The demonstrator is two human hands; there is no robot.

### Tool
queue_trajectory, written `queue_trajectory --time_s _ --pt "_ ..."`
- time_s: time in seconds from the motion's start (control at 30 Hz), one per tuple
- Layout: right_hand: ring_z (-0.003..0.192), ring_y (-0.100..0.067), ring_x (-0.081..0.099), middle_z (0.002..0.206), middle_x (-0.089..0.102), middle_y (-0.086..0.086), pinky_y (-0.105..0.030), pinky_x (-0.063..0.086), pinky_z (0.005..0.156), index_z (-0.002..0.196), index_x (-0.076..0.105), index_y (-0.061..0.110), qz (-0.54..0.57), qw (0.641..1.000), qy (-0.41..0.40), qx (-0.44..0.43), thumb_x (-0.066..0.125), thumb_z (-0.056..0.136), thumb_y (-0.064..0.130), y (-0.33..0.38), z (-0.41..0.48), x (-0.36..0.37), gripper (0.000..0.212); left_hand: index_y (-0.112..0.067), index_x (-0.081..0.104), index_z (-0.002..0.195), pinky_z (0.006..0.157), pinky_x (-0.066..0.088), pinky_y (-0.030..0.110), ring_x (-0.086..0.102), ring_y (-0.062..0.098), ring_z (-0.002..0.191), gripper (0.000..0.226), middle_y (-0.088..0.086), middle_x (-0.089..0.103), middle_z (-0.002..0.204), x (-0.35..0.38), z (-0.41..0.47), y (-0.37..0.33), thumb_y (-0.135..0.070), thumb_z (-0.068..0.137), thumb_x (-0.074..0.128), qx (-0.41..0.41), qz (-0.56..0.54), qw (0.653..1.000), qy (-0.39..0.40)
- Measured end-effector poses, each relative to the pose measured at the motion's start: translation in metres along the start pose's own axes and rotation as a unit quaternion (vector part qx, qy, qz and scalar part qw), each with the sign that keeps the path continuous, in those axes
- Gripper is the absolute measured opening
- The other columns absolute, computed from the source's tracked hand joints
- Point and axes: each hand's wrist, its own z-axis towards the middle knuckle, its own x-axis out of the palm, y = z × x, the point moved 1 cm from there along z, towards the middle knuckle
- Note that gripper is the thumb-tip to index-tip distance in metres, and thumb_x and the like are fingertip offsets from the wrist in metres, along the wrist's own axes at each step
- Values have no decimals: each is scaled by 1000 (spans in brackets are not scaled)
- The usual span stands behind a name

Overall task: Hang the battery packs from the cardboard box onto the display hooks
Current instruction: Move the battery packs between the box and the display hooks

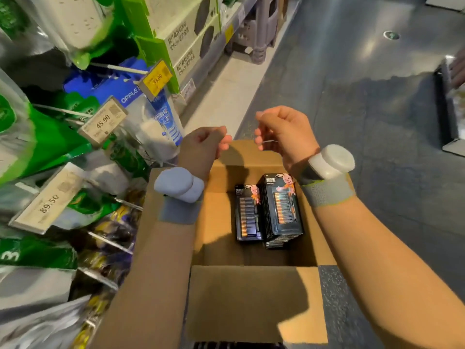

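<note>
An open cardboard box stands on the floor below me. Inside it, against the far right wall, are two stacks of black battery packs: a taller one and a lower one to its left. Both my hands hover above the box's far edge, apart from the packs. My left hand has its fingers curled and shows nothing in them. My right hand is curled too, thumb against forefinger; a thin pale sliver by its fingers is too small to identify. Display hooks stick out from the rack on the left.
The rack on the left is crowded with hanging green, blue and purple-yellow goods and price tags reading 45.90, 89.50 and 33.90. Grey aisle floor stretches right of the box. Boxed goods fill the shelf further back.
</note>
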Motion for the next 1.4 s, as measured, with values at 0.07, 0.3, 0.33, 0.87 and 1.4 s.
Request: queue_trajectory --time_s 0.07,0.3,0.33,0.87,1.4 --pt "44 -15 50 53 55 -4 -25 43 45 74 53 11 2 1000 -8 20 58 92 7 -23 7 -2 19 -22 66 74 69 49 24 60 11 66 19 -7 70 67 0 7 21 -17 92 61 -20 7 1000 8" --pt "43 -11 49 55 54 -2 -22 42 43 79 51 10 -30 994 -46 97 56 93 4 -106 27 -7 16 -18 61 77 67 46 19 58 5 64 20 -3 66 77 0 27 94 -15 96 55 -97 35 994 21" --pt "41 -10 49 53 54 0 -22 41 43 79 51 11 -30 992 -48 111 56 93 4 -120 29 -8 16 -19 61 79 67 46 19 58 5 66 18 -3 66 78 -1 30 106 -16 96 55 -109 43 993 22" --pt "110 -34 60 121 59 -16 -33 47 81 119 56 1 -493 806 -12 328 54 95 18 -310 31 -17 29 -22 57 86 78 48 26 60 11 79 17 -4 63 81 0 42 230 -12 97 51 -203 71 976 30" --pt "113 -30 57 130 46 -13 -35 43 71 130 32 2 -563 731 33 385 65 82 55 -344 44 -12 79 -13 63 95 71 46 21 61 13 80 9 -3 65 83 -2 42 270 -13 97 54 -214 71 974 23"
